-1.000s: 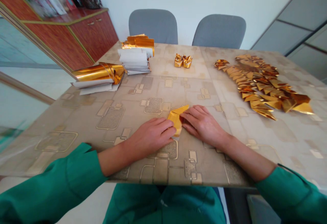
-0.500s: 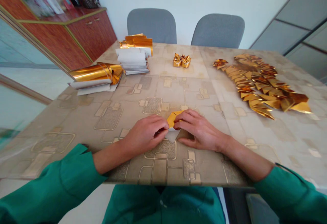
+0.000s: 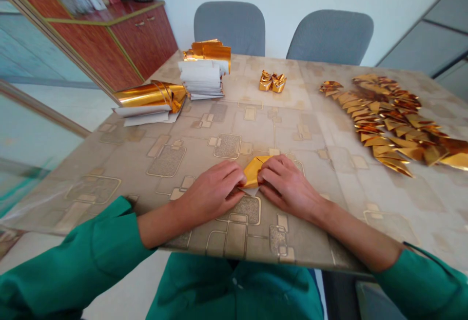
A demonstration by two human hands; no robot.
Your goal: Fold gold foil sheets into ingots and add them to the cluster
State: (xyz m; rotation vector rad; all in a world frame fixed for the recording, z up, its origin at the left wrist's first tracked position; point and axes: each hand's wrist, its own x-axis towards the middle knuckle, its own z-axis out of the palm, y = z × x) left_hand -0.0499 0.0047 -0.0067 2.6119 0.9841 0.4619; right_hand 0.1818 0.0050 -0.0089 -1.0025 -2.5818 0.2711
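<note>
Closer together than a moment ago: both hands, now squeezed in from each side on a small folded gold paper [image 3: 254, 171]. Left hand [image 3: 210, 192] curved, with fingers [image 3: 230, 174] on the paper's left edge. Right hand [image 3: 288, 186] curved too, with fingers [image 3: 265, 176] on the paper's right edge. Only a narrow gap between the hands, with the paper held in it. Paper down low on the worktop [image 3: 120, 164], not far from the near edge, with a little white corner [image 3: 251, 192] poking out below it. Green sleeves [image 3: 73, 256] on both arms.

Farther off on the worktop, at the left: a roll of gold paper [image 3: 149, 95] lying on white sheets [image 3: 142, 118]. Behind that, a tall stack of white paper [image 3: 201, 81] with gold sheets [image 3: 208, 51] at its back. Near the far edge, two small gold twists [image 3: 272, 81], side by side and touching. At the right, a long heap of gold triangles [image 3: 383, 125]. Past the far edge, two gray chairs [image 3: 229, 28], and a red-brown cupboard [image 3: 142, 42] off to the left.
</note>
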